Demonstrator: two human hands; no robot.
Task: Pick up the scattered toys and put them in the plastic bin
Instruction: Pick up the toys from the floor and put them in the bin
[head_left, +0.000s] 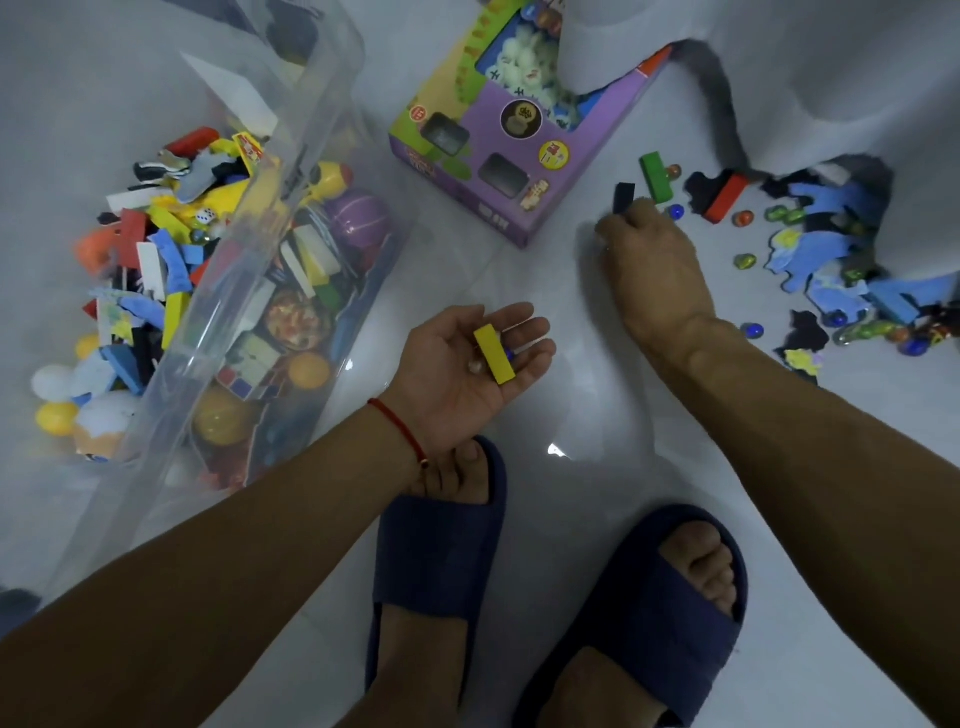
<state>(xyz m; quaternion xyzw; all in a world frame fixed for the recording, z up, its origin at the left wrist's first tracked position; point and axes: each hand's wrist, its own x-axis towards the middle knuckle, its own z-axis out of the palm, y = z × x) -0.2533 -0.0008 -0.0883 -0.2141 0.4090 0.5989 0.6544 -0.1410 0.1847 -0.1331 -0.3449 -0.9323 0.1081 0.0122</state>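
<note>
Left hand lies palm-up, fingers relaxed, cradling a yellow block as a collecting tray. Right hand reaches down, fingertips pinching a black piece among scattered toys on the floor, right. Plastic bin waits left, already well filled.
</note>
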